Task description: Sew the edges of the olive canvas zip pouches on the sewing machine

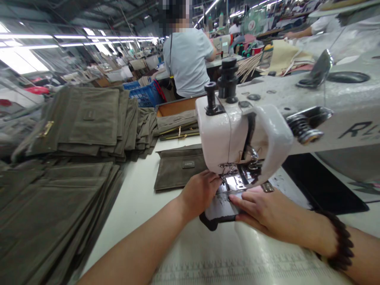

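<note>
My left hand (198, 194) is closed, its fingers bent together beside the needle of a white sewing machine (218, 134). It grips the near right part of an olive fabric panel (172, 174) with a small label; the fingertips and the panel's right end are partly hidden by the hand and machine head. My right hand (261, 208), with a dark bead bracelet (338, 241) on its wrist, lies with fingers stretched out on the shiny metal plate (218, 208) in front of the needle. No object shows in its fingers.
Piles of olive fabric pieces (95, 114) stand at the left. Beyond the panel, zippered pieces (178, 122) lie by a brown box (169, 107). A black pad (323, 182) is under the machine arm; a printed ruler (231, 269) runs along the front. A co-worker (190, 59) sits ahead.
</note>
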The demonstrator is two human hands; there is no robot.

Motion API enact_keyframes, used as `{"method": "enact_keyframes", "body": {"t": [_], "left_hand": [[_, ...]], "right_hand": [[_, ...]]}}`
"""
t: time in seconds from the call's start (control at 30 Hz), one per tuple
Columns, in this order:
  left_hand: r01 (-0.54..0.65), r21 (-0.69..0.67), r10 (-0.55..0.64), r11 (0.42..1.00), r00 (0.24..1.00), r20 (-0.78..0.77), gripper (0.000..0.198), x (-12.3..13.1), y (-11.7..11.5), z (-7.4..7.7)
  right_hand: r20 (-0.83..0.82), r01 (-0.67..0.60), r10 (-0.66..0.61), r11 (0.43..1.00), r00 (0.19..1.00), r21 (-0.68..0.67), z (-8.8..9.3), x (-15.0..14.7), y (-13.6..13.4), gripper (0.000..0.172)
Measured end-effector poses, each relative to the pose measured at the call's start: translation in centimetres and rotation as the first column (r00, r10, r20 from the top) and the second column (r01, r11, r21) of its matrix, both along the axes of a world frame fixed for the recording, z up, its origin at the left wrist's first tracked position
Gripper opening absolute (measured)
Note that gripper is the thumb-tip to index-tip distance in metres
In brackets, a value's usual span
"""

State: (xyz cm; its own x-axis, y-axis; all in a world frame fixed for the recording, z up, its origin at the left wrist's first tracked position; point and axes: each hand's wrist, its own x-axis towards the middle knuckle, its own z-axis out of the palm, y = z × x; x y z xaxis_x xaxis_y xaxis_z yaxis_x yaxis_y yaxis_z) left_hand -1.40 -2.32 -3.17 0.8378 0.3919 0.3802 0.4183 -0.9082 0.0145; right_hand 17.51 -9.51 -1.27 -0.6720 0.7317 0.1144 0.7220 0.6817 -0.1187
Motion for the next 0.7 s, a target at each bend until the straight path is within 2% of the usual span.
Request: {"method": "enact_keyframes", "body": {"t": [0.2, 0.33, 0.43, 0.53, 0.6, 0.67, 0.7], "left_hand": [[0.018, -0.017, -0.017, 1.0, 0.999, 0.027, 0.019, 0.1, -0.2, 0.2], [-0.021, -0.067, 0.021, 0.998, 1.0, -0.001, 0.019, -0.1, 0.2, 0.7], [-0.143, -0.138, 0.132, 0.98, 0.988, -0.083, 0.016, -1.2, 1.8, 1.8], [-0.364, -0.145, 0.317, 0.92, 0.909, -0.27, 0.024, -2.8, 2.7, 3.6], [-0.473, -0.095, 0.4, 0.876, 0.823, -0.404, 0.037, -3.6, 1.1, 5.0], [-0.547, -0.074, 0.439, 0.834, 0.738, -0.513, 0.049, -4.0, -2.3, 6.2], [-0.552, -0.122, 0.409, 0.825, 0.732, -0.545, 0.05, -4.0, -4.4, 6.6]], "right_hand": [[0.024, 0.011, -0.01, 0.998, 1.0, -0.058, 0.3, 0.1, 0.1, 0.029], [0.022, 0.023, -0.021, 0.995, 1.0, -0.1, 0.4, 0.1, 0.1, 0.027], [0.024, 0.055, -0.053, 0.991, 0.998, -0.122, 0.7, 0.1, 0.2, 0.024], [0.027, 0.06, -0.056, 0.984, 0.998, -0.17, 1.4, 0.1, 0.3, 0.022], [0.04, 0.047, -0.039, 0.978, 0.998, -0.203, 2.1, 0.2, 0.1, 0.021], [0.065, 0.037, -0.023, 0.972, 0.998, -0.231, 2.8, 0.3, -0.3, 0.019], [0.076, 0.03, -0.011, 0.968, 0.997, -0.25, 3.1, 0.3, -0.7, 0.018]]}}
